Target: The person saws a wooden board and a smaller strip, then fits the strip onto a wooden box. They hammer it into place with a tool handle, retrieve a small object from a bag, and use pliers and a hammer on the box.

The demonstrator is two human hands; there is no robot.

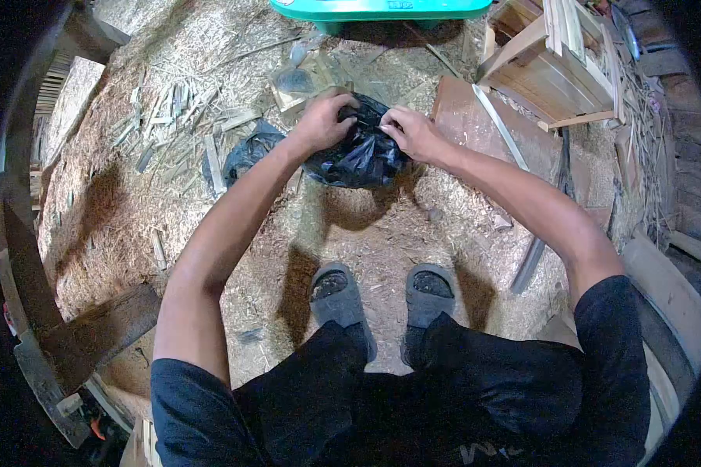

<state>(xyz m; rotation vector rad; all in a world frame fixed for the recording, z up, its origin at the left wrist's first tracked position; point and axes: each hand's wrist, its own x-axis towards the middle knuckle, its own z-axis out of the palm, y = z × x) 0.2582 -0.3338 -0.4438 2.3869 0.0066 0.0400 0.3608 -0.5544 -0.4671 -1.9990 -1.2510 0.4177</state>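
A shiny black plastic bag (358, 159) hangs between my two hands above the floor, in the upper middle of the view. My left hand (327, 121) has its fingers curled on the bag's upper left edge. At the upper right edge, my right hand (410, 132) pinches the plastic between thumb and fingers. What the bag holds, if anything, is hidden. Another dark plastic bag (251, 154) lies on the floor just left of my left forearm.
Wood shavings and offcuts (171, 105) cover the floor. A green plastic object (382, 9) stands at the top edge. A wooden frame piece (553, 74) and a brown board (475, 117) are at the upper right. Wooden beams (101, 335) lie at the lower left.
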